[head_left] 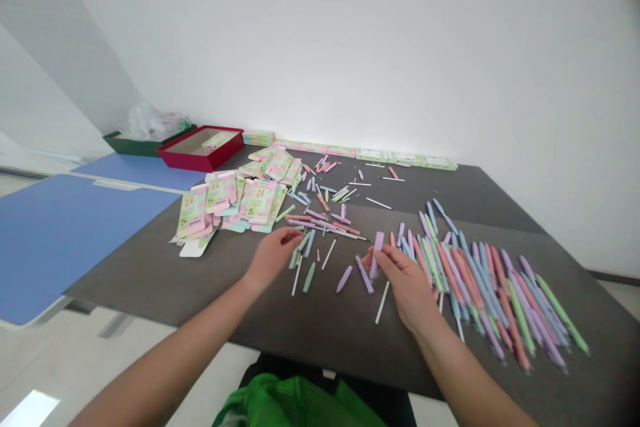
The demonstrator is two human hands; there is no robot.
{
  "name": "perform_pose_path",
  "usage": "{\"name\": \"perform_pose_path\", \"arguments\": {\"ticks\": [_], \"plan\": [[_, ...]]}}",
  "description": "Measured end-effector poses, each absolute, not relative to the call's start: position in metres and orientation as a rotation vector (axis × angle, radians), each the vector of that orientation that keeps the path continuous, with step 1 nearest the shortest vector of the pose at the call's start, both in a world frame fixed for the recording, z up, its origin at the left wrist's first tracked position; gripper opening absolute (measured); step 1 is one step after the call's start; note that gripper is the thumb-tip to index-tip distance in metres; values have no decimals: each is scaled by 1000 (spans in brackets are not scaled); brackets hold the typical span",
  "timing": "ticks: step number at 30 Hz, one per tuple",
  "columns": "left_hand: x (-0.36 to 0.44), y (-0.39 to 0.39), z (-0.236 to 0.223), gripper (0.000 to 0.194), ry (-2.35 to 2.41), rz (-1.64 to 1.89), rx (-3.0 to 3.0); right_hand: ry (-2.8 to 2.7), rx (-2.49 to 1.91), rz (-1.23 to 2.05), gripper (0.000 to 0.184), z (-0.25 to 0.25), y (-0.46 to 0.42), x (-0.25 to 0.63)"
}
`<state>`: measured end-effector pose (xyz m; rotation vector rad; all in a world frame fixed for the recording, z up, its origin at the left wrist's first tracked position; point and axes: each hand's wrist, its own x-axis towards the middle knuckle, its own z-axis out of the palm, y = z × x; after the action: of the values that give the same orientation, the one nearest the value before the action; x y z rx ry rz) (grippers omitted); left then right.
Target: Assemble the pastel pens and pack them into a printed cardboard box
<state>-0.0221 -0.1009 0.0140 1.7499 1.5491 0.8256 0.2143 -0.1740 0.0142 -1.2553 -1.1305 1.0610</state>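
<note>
My right hand (407, 280) pinches a light purple pen cap (377, 250) upright between thumb and fingers. To the left, my left hand (274, 257) has its fingertips closed at a green pen part (303, 242) among other loose pieces. Between the hands lie a purple pen barrel (364, 275) and a purple tapered piece (344, 279). A dark green tapered piece (309, 277) is near my left hand. White refills (382, 303) are scattered about. Beside my right hand spreads a large pile of pastel pens (493, 287).
Flattened printed boxes (260, 200) are heaped at the left. Behind them stand a red tray (200, 157) and a green tray (133, 145) with clear plastic bags. A row of small cartons (340, 151) lines the wall. Loose pen parts (323, 200) cover the table's middle.
</note>
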Motion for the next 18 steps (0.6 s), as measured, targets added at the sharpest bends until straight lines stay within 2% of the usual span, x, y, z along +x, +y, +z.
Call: {"name": "perform_pose_path", "arguments": {"ticks": [2, 5, 9, 14, 18], "plan": [[-33, -81, 12, 22, 1529, 708, 2120, -1108, -1254, 1045, 30, 9, -171, 214], [-30, -66, 5, 18, 1159, 435, 2611, -1107, -1256, 1075, 28, 2, -170, 210], [-15, -58, 0, 16, 950, 240, 2842, -1105, -1249, 1101, 28, -3, -171, 207], [-29, -34, 16, 26, 1402, 368, 2700, -1077, -1260, 1069, 27, -5, -173, 211], [-54, -17, 27, 29, 1650, 340, 2582, -1047, -1256, 1075, 27, -9, -172, 213]]}}
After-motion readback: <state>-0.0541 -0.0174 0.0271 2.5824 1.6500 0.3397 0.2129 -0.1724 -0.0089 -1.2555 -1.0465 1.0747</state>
